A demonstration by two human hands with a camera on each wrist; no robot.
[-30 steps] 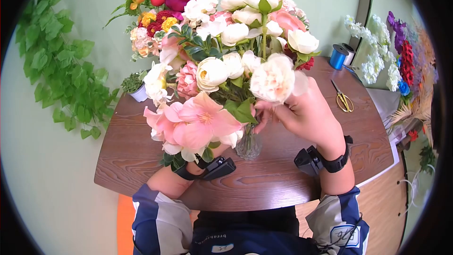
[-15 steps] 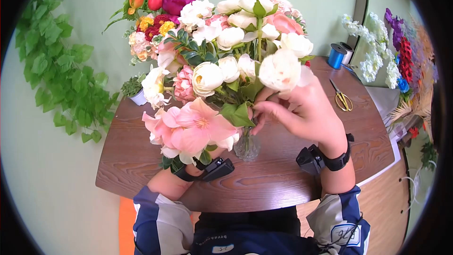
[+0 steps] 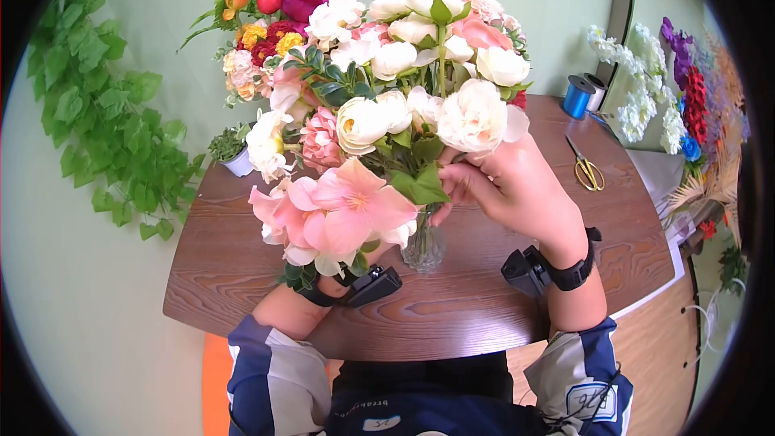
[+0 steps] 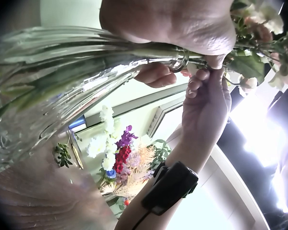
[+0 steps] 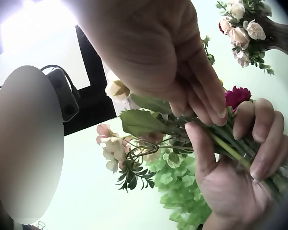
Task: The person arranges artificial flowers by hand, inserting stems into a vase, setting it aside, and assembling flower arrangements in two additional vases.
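Note:
A glass vase [image 3: 423, 246] stands on the table, a large mixed bouquet [image 3: 363, 125] rising from it. My left hand [image 4: 168, 24], mostly hidden behind pink flowers in the head view, curls round the vase neck [image 4: 180, 60] and the stems. In the right wrist view its fingers [image 5: 266, 120] wrap the green stems [image 5: 228, 146]. My right hand [image 3: 521, 186] is at the bouquet's right side, just below a pale cream-pink flower [image 3: 472, 115]. Its thumb and fingers pinch among the stems beside a broad green leaf [image 5: 141, 122].
Gold-handled scissors [image 3: 588, 169] and a blue ribbon spool [image 3: 576, 97] lie to the right on the table [image 3: 242, 274]. A small potted plant [image 3: 233, 153] stands at the left edge. White flowers [image 3: 638, 89] are at the right; a leafy vine [image 3: 105, 97] hangs left.
The cream-pink flower above my right hand has tilted and now shows more of its petals. My right hand has shifted slightly; my left hand keeps its hold.

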